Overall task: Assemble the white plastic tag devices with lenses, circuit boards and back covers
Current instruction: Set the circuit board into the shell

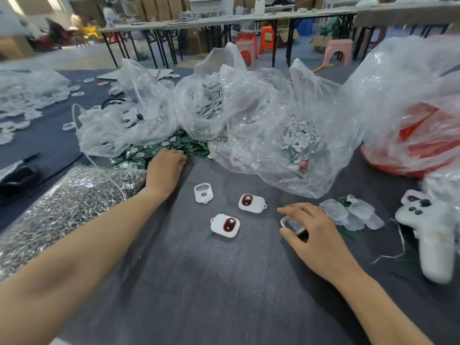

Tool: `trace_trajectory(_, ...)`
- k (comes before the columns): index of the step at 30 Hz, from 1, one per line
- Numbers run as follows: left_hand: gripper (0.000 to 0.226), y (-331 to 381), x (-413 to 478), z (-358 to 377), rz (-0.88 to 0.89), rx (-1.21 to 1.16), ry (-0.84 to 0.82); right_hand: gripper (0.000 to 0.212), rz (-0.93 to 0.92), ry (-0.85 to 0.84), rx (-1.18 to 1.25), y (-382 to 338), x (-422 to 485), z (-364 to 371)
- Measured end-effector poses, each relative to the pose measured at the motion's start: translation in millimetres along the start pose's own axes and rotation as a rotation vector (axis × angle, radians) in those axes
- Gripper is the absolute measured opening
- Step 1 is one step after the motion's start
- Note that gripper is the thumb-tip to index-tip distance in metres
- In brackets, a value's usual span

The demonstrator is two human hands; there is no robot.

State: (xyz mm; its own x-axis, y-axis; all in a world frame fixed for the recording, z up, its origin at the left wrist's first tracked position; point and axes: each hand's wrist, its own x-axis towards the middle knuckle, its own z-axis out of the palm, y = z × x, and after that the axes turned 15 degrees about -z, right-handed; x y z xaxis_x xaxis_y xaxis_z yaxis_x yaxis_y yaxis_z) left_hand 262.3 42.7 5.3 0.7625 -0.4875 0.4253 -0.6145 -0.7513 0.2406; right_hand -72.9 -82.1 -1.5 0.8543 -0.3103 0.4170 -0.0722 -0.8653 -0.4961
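My left hand [165, 168] reaches into the pile of green circuit boards [184, 144] at the mouth of a clear bag, fingers curled down among them; what they hold is hidden. My right hand [312, 232] rests on the grey mat, fingers curled over a white tag shell [291, 224] with a dark inside. Two white tag devices with red-rimmed lenses [252, 202] [225, 225] lie between my hands. An empty white shell [203, 192] stands beyond them. Clear covers [348, 212] lie to the right of my right hand.
Clear bags hold white round discs [301, 136] and white parts [209, 95]. A bag of metal rings [64, 207] lies at the left. A red bag [418, 143] and a white game-controller-shaped object [430, 227] are at the right. Tables and stools stand behind.
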Motion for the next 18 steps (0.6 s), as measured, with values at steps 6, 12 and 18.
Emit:
trace_trajectory(6,0.021,69.9,-34.4,-37.6,-0.11,-0.557,0.058,0.028,0.05,0.247,0.121,-1.9,0.8,-3.7)
trace_trajectory(12,0.025,173.0,-139.3,-43.5,-0.274,-1.297,-0.572,0.017,0.216,0.638,0.736,-7.9,1.8,-19.9)
trace_trajectory(18,0.016,178.5,-158.7,-34.6,-0.276,-1.385,-0.631,0.016,0.267,0.514,0.728,-3.4,0.5,-22.0)
